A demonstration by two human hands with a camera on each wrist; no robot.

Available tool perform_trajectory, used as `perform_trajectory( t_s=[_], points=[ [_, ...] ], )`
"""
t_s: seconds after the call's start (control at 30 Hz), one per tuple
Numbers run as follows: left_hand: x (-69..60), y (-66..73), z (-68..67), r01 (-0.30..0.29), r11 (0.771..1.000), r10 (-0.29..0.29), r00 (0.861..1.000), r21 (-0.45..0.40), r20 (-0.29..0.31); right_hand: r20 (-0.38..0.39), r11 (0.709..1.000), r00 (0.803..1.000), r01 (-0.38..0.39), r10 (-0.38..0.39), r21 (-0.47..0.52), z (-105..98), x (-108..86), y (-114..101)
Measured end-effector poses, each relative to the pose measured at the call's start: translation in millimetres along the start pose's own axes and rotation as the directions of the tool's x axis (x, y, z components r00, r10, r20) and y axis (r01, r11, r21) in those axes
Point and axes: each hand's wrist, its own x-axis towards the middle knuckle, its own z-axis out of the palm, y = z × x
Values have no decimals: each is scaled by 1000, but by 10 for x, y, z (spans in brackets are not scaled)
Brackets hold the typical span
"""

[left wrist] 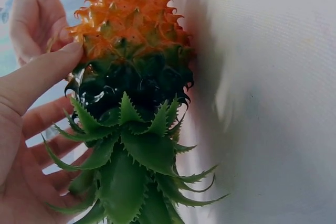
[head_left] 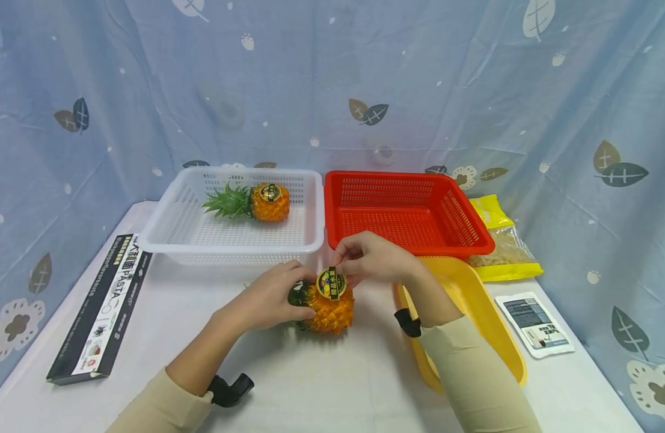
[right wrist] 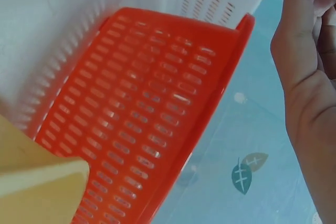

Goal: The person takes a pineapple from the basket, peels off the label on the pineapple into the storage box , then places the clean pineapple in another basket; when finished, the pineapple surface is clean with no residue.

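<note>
In the head view, the pineapple (head_left: 329,316) lies at four o'clock from the left hand (head_left: 275,296), which grips it, crown (left wrist: 123,182) toward nine; the right hand (head_left: 373,258), at its one o'clock, pinches the label (head_left: 331,284) by its edge.

Long black pasta box (head_left: 102,310) lying off to the left, yellow-ended bag (head_left: 507,248) (kinda see-through mid-section) beside the red basket (head_left: 386,221), little white pouch (head_left: 535,325) near the yellow tray (head_left: 473,297), blue leaf-print curtain (head_left: 289,72) hanging behind.
</note>
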Motion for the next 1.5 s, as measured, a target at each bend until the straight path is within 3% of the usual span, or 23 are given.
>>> perform_trajectory(
  t_s=[0.43, 0.57, 0.87, 1.03, 1.23, 1.5],
  points=[
    [3, -23, -45, 21, 1000, -21, 1000, -21, 20, 27, 999, 1000, -11, 10, 42, -142, -117, -53],
    [13, -42, -56, -5, 1000, 6, 1000, -16, 31, 33, 998, 999, -8, 6, 65, -207, -190, -89],
    [67, -7, -127, 11, 999, -13, 996, 30, 84, 31, 999, 999, -37, 38, -38, -410, -379, -122],
    [95, 18, -169, 22, 999, -26, 993, 41, 111, 38, 995, 995, -88, 89, -44, -513, -479, -110],
    [120, 56, -202, 41, 997, -50, 989, 64, 142, 80, 988, 990, -109, 118, -105, -636, -593, -64],
    [146, 63, -205, 51, 997, -59, 986, 60, 155, 94, 984, 983, -152, 160, -91, -782, -739, 70]
  ],
)
